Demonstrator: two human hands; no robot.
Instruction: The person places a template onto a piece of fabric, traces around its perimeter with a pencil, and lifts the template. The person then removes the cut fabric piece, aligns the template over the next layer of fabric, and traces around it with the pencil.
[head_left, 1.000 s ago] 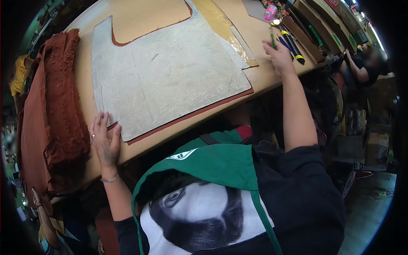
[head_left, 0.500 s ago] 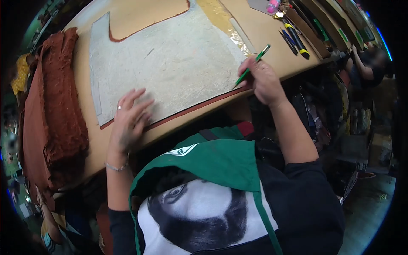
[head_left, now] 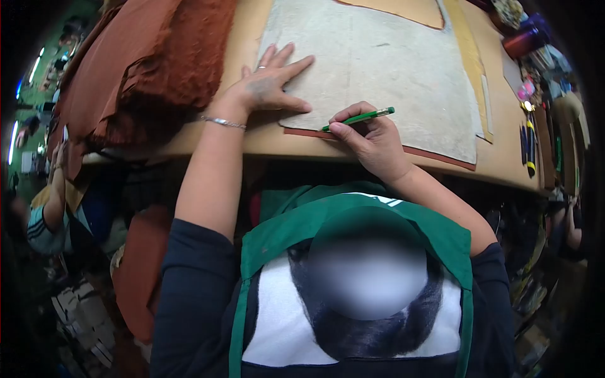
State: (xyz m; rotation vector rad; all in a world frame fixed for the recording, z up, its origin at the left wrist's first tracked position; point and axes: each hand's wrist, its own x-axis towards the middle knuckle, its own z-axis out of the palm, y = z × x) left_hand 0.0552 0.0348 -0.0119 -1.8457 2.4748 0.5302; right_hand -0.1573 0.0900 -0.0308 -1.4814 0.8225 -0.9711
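Note:
A large pale grey template (head_left: 378, 69) lies flat on the table, with a strip of reddish-brown leather (head_left: 441, 159) showing along its near edge. My left hand (head_left: 271, 87) rests on the template's left side, fingers spread and palm down. Near the front left corner, my right hand (head_left: 378, 140) grips a slim green pen (head_left: 365, 118) between thumb and fingers. The pen's tip points left, down at the template's near edge. My palm covers part of that edge.
Thick stacked reddish-brown leather (head_left: 176, 57) sits to the left on the tan table (head_left: 268, 142). Yellow tape (head_left: 466, 44) runs along the template's right side. A yellow-and-black cutter (head_left: 530, 148) lies at the far right. Another person's arm (head_left: 58, 183) shows at far left.
My view has shifted left. My right hand has carried the pen leftward along the template's near edge. My left hand, earlier blurred and raised at the edge, now lies spread on the template.

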